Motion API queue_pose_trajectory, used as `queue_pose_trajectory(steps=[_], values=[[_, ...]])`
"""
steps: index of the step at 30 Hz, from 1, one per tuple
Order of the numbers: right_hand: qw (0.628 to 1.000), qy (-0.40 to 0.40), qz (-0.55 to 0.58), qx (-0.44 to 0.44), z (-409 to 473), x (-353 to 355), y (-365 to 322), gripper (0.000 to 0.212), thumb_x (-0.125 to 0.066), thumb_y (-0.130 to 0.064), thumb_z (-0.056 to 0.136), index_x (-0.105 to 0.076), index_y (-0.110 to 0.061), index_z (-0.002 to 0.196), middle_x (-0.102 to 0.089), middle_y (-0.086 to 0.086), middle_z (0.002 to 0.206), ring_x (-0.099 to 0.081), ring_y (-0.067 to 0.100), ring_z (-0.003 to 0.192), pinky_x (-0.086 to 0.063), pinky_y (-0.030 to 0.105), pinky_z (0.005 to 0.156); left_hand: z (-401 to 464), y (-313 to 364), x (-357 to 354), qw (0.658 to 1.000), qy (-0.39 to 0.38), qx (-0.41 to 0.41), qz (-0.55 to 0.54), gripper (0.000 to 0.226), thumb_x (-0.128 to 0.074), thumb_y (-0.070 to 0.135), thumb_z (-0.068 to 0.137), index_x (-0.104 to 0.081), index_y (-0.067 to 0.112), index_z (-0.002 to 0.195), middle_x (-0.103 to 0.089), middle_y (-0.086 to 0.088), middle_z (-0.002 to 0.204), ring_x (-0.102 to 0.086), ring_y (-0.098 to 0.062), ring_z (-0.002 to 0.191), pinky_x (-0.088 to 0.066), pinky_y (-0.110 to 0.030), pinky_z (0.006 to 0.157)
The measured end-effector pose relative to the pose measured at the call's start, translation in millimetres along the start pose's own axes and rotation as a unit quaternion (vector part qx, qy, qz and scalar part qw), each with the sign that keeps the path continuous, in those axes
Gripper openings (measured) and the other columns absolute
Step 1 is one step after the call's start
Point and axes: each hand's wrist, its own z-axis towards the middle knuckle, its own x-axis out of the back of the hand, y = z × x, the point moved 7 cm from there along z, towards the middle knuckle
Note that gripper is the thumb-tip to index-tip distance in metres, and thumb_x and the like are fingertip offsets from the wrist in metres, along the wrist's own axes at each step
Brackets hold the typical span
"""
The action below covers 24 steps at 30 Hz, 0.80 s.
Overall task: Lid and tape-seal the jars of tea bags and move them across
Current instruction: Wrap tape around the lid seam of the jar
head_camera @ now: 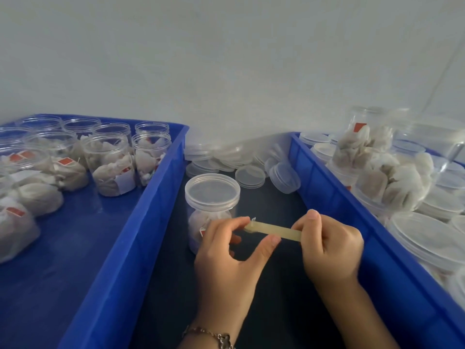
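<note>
A clear plastic jar (210, 205) of tea bags stands on the dark table between two blue trays, with a translucent lid (212, 189) on top. In front of it, a yellowish strip of tape (273, 230) stretches between both hands. My left hand (226, 258) pinches the strip's left end with thumb and forefinger, close to the jar's lower right side. My right hand (329, 245) grips the strip's right end; whatever it holds inside the fist is hidden.
The left blue tray (141, 222) holds several open jars of tea bags (110, 165). The right blue tray (334, 212) holds lidded jars (372, 157), some lying down. Loose translucent lids (249, 176) are piled on the table behind the jar. A white wall rises behind.
</note>
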Motion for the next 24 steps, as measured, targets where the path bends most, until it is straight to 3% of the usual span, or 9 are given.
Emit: queue_pose_trajectory(steps=[4,9,15,17,24], values=[[1.0,-0.001,0.007,0.007,0,0,1,0.055,-0.032,-0.023,0.091,-0.06,-0.004,0.046,-0.044,0.002,0.037,-0.041,0.02,0.032,-0.037,0.037,0.032,2,-6,-1,0.998,0.004,0.037,-0.053,0.037,-0.061,0.065,0.06,-0.063,0.036,0.082,-0.062,0.02,0.089,-0.059,-0.003,0.088,-0.046,-0.013,0.07],[1.0,-0.003,-0.001,0.005,0,-1,1,0.057,-0.032,-0.024,0.091,-0.058,-0.003,0.045,-0.043,0.003,0.036,-0.041,0.022,0.031,-0.037,0.037,0.032,4,-1,3,0.998,0.011,0.013,-0.066,0.017,-0.062,0.049,0.072,-0.065,0.033,0.077,-0.064,0.017,0.084,-0.061,-0.006,0.082,-0.046,-0.012,0.067],[1.0,-0.006,0.008,-0.012,0,-1,5,0.057,-0.031,-0.026,0.09,-0.06,-0.005,0.046,-0.044,0.001,0.037,-0.042,0.019,0.032,-0.039,0.037,0.034,4,-8,2,0.993,0.007,0.066,-0.097,0.008,-0.064,0.034,0.081,-0.066,0.029,0.075,-0.064,0.014,0.079,-0.062,-0.007,0.077,-0.047,-0.013,0.064],[0.999,-0.007,0.016,-0.037,-1,-1,11,0.057,-0.031,-0.029,0.09,-0.062,-0.006,0.048,-0.045,0.001,0.038,-0.043,0.019,0.034,-0.041,0.039,0.036,5,-13,5,0.987,0.022,0.098,-0.127,0.01,-0.063,0.024,0.083,-0.066,0.027,0.074,-0.067,0.011,0.075,-0.063,-0.006,0.073,-0.048,-0.012,0.062],[0.998,-0.015,0.004,-0.065,-1,-1,17,0.06,-0.029,-0.034,0.089,-0.064,-0.006,0.05,-0.046,0.002,0.038,-0.044,0.021,0.035,-0.043,0.04,0.039,13,-23,18,0.969,0.079,0.153,-0.177,0.015,-0.056,0.018,0.088,-0.064,0.018,0.075,-0.069,0.011,0.071,-0.06,0.001,0.06,-0.047,-0.01,0.056]])
